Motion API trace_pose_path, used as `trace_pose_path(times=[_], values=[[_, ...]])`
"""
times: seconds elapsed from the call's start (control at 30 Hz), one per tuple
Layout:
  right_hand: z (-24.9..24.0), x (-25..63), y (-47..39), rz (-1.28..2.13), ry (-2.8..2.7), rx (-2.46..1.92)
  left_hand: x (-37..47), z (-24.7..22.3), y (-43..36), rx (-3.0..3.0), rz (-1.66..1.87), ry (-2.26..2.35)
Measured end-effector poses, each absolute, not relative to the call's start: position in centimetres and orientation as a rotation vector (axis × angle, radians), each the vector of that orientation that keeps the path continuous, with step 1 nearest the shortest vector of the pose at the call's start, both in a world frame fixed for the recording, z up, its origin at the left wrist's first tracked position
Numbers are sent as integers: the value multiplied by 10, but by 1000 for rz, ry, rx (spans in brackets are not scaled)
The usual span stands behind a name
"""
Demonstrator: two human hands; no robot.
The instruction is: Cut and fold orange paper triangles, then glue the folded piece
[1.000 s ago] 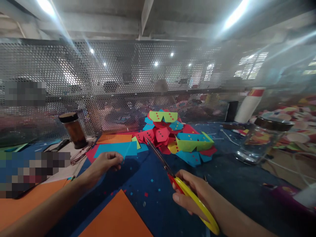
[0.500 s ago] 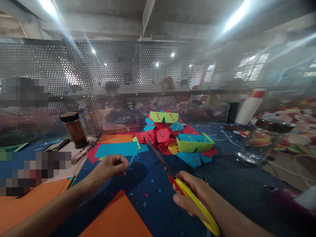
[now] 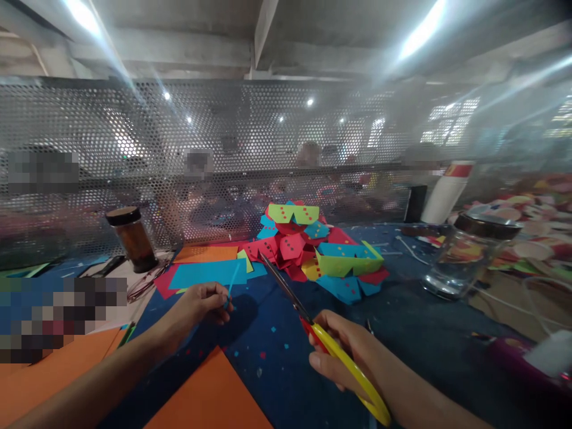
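Observation:
Between the fingertips of my left hand (image 3: 212, 302) is a thin blue paper strip (image 3: 232, 282), standing upward. My right hand (image 3: 342, 348) is wrapped round scissors (image 3: 357, 366) with yellow and red handles; their blades point up and left and look closed. Beyond my left hand lies a blue paper sheet (image 3: 205, 274) over pink and orange sheets. Ahead of the blades is a heap of cut and folded pieces (image 3: 292, 250) in pink, blue and green, with small punched dots. A green folded piece (image 3: 351, 264) sits at its right.
Orange sheets (image 3: 205, 399) lie at the front and left. A dark-lidded brown jar (image 3: 134, 238) stands back left, a clear lidded jar (image 3: 465, 256) at right beside a white cup stack (image 3: 447, 193). Perforated metal panels (image 3: 250, 149) close off the back. Tiny paper scraps dot the blue surface.
The blue strip has tilted more upright and shifted slightly left as my left-hand fingers turned. The scissors keep nearly the same pose. The whole view has moved slightly.

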State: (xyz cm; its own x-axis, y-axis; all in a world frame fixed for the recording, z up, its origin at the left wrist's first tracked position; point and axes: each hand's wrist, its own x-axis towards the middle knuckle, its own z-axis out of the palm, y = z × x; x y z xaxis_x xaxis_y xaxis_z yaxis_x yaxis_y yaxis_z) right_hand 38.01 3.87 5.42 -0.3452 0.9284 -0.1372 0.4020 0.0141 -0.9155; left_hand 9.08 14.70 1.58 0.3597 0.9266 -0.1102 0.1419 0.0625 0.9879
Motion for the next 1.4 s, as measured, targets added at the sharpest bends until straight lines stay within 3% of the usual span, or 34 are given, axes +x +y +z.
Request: trace_pose_path(times=[0.37,0.73,1.2,1.4], values=[[61,379,37,1263,-1788,-1403,128,24,191,1895,741,1223],[57,378,38,1288,-1755,-1340,94,2,255,2346,710,1415],[60,372,40,1268,-1707,-1456,86,-10,267,2303,768,1509],[43,372,47,1253,-1572,-1398,85,16,260,2073,1002,1382]])
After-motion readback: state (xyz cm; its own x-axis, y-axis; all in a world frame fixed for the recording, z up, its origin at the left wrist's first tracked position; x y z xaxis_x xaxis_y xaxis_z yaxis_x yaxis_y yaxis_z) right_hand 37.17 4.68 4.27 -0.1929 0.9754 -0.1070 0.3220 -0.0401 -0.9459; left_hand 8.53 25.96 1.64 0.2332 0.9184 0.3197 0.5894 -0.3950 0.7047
